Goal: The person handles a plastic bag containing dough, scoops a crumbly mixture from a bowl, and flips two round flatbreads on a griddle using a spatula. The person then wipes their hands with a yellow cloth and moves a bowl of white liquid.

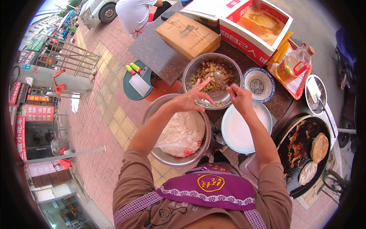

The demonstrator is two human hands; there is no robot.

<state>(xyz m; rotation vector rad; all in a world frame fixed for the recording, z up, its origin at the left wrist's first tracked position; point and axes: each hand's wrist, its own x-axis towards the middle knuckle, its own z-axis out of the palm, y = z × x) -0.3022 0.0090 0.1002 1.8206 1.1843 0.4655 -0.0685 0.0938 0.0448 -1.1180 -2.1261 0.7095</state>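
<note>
A metal bowl [187,64] holds a chopped brown filling [211,71]. My right hand [238,96] grips the handle of a metal spoon [218,76], whose bowl rests on the filling. At the bowl's near left rim is my left hand [196,98], its fingers spread and nothing held. Below that hand, a larger metal basin [208,140] contains pale dough [183,131] partly covered by clear plastic. A white round dish with a pale blue rim [246,128] lies beneath my right forearm. Sesame-like seeds fill the bottom of a blue-patterned bowl [258,70] right of the filling.
Flatbreads [319,147] lie on a round black griddle [297,183] at right. A cleaver [139,85] rests on a green board [128,94]. Beyond are a wooden box [187,34], a foam-lined carton [243,38], an oil bottle [294,64] on a red tray, and a person in white [134,14].
</note>
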